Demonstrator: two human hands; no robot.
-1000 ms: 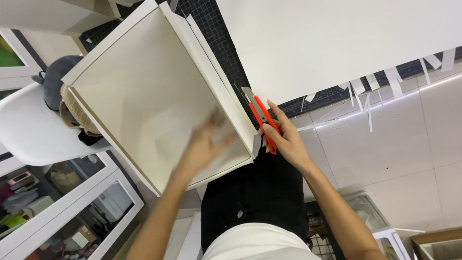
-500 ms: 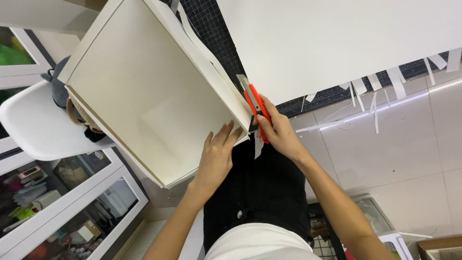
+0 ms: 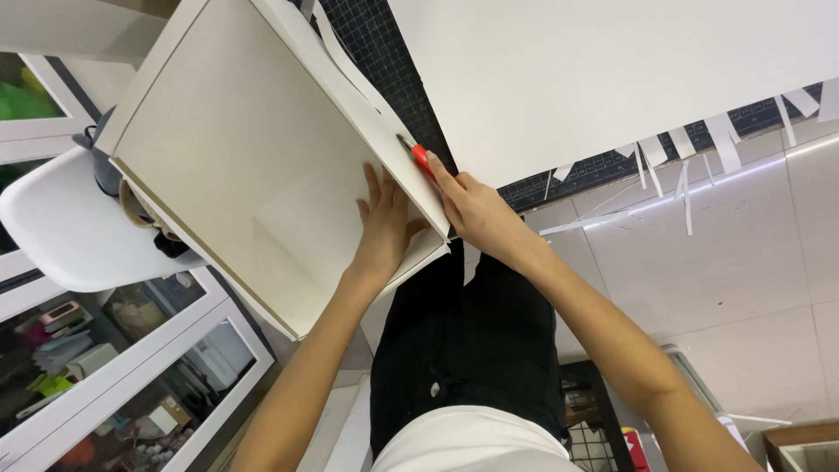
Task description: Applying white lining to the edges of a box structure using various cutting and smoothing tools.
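Two hands work at one white foam-board box [image 3: 253, 175] in the head view, the only view there is. The left hand [image 3: 384, 223] lies flat and open inside the box, fingers spread against its inner face close to the right wall, pressing rather than grasping. The right hand [image 3: 476, 210] is closed around a red utility knife [image 3: 421, 160], whose blade meets the outer edge of that same wall, just beside the left hand's fingertips with only the thin board between. To cut well here, I judge the blade should run along the wall's edge in a shallow, steady draw while the flat hand braces the board and stays out of the blade's line. The box itself sits tilted at the left centre, partly over the dark gridded cutting mat [image 3: 384, 52]. A large white sheet [image 3: 612, 79] covers the mat at the far right, with thin white offcut strips [image 3: 682, 175] scattered along its near edge over the pale floor tiles. A white chair [image 3: 61, 236] stands at the left, and glass-fronted cabinets [image 3: 105, 367] fill the near left corner.
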